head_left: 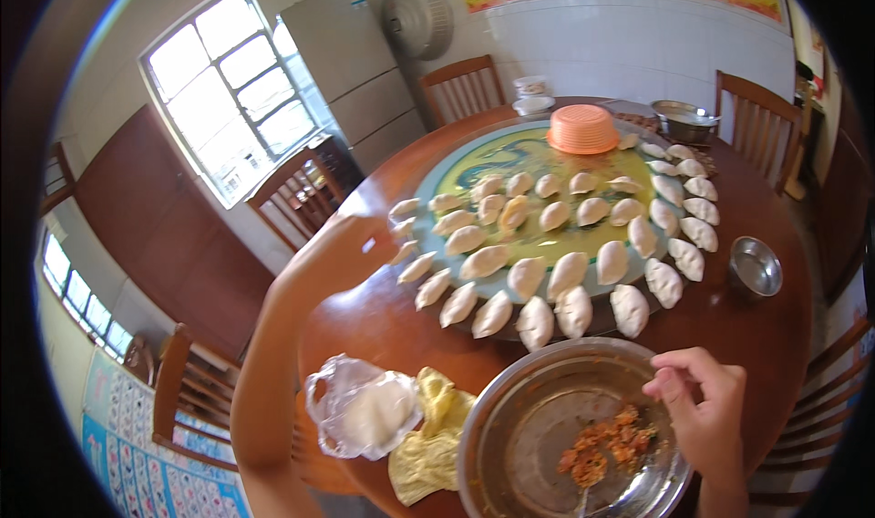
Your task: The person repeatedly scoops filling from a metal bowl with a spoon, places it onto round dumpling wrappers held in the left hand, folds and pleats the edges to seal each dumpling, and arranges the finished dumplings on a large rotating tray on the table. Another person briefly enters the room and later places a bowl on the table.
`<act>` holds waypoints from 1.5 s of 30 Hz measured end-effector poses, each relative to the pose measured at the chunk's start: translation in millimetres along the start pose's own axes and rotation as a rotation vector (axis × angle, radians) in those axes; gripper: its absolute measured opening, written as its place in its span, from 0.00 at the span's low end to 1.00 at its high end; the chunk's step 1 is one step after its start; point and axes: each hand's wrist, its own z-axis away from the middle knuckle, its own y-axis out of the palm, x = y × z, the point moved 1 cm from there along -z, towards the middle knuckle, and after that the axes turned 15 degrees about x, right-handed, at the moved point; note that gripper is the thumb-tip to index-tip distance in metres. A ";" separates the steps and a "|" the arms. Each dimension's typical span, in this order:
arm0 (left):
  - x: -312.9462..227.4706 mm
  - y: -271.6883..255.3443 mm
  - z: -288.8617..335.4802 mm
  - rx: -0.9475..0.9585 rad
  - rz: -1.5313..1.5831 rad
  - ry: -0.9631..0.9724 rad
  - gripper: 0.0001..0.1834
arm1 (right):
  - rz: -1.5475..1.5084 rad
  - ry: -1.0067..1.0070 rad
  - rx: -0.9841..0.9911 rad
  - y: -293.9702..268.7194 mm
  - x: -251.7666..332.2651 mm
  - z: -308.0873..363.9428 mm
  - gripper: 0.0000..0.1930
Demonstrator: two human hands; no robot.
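My left hand [365,241] reaches to the left edge of the round turntable [428,173]. Its fingers, small and blurred, close on a dumpling [404,252] at the end of the outer row. Above the right rim of a large metal bowl [485,410] is my right hand [700,398], its fingers loosely curled toward the thumb with nothing visible in them. Minced orange-brown filling [602,450] lies in the bowl around a spoon [583,498]. Many pale folded dumplings [486,262] stand in curved rows on the turntable and along its edge.
Left of the bowl are a clear plastic bag of white dough [369,410] and a crumpled yellow cloth [437,440]. An orange basket [583,129] sits at the turntable's far side. Metal bowls [756,267] stand to the right and far right. Wooden chairs [196,395] surround the table.
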 end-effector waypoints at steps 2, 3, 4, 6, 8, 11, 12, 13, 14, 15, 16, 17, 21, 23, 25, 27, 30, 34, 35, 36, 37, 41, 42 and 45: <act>2.9 -13.0 88.2 0.272 -0.366 -0.004 0.05 | -0.027 -0.022 -0.019 2.7 -1.9 -0.9 0.07; 2.8 -3.1 120.6 0.320 -0.483 -0.099 0.05 | -0.060 -0.011 -0.010 3.1 -2.3 -0.7 0.08; 3.9 8.0 148.5 0.395 -0.436 -0.254 0.06 | -0.095 -0.004 -0.009 3.5 -2.2 -0.9 0.08; 5.2 38.9 181.2 0.355 0.177 -0.371 0.05 | -0.178 -0.024 0.010 3.8 0.6 -0.2 0.10; 1.4 78.8 191.3 0.311 0.422 -0.344 0.07 | -0.253 -0.053 0.021 5.2 6.3 0.9 0.11; -5.4 130.2 183.0 0.179 0.268 -0.070 0.16 | -0.336 -0.092 0.037 10.3 17.6 3.9 0.10; -6.6 143.1 181.5 0.183 0.410 -0.158 0.20 | -0.325 -0.103 0.042 13.3 21.6 6.3 0.10; -7.3 151.4 181.3 0.142 0.493 -0.184 0.23 | -0.318 -0.115 0.044 15.7 25.1 8.7 0.10; -7.7 156.7 182.4 0.101 0.575 -0.207 0.25 | -0.316 -0.118 0.045 17.5 27.9 11.0 0.10; -5.9 158.6 179.8 0.119 0.508 -0.127 0.25 | -0.276 -0.129 0.046 18.5 30.4 14.4 0.10; -4.1 158.5 178.4 0.139 0.438 -0.047 0.26 | -0.243 -0.129 0.047 19.3 32.3 18.3 0.10; -2.6 157.4 178.5 0.168 0.379 0.011 0.27 | -0.211 -0.126 0.047 19.8 33.2 21.2 0.10; 4.9 151.3 186.3 0.157 0.333 0.031 0.24 | -0.204 -0.104 0.013 16.8 33.2 28.7 0.10; 8.2 150.8 189.7 0.061 0.363 -0.032 0.22 | -0.187 -0.103 0.003 15.3 33.5 29.6 0.10; 11.2 150.5 189.8 0.010 0.476 -0.123 0.19 | -0.186 -0.098 0.016 15.5 34.5 29.4 0.10; 10.8 146.0 190.2 -0.056 0.467 -0.174 0.16 | -0.172 -0.089 0.032 16.8 35.9 29.1 0.10; 1.7 128.9 202.3 -0.061 0.799 -0.402 0.17 | -0.151 -0.077 0.069 19.6 37.7 29.5 0.09; -26.3 80.5 226.1 -0.081 1.278 -0.188 0.23 | -0.173 -0.062 0.173 27.3 44.0 29.7 0.10; -35.2 68.2 229.4 -0.067 1.295 -0.122 0.24 | -0.186 -0.064 0.221 31.1 47.4 28.5 0.10; -44.6 57.5 229.8 -0.053 1.312 -0.056 0.24 | -0.229 -0.046 0.330 37.3 51.3 26.1 0.10; -53.7 48.4 227.4 -0.039 1.327 0.012 0.24 | -0.269 -0.037 0.442 44.7 55.7 22.3 0.11; -88.6 35.5 199.5 0.123 1.681 0.197 0.26 | -0.485 -0.071 0.838 84.5 72.9 6.3 0.22; -95.8 37.1 191.4 0.156 1.769 0.225 0.26 | -0.611 -0.018 0.926 94.9 75.0 2.6 0.23; -109.5 47.6 167.0 0.247 2.021 0.320 0.23 | -0.874 0.132 1.053 100.7 74.2 -2.9 0.22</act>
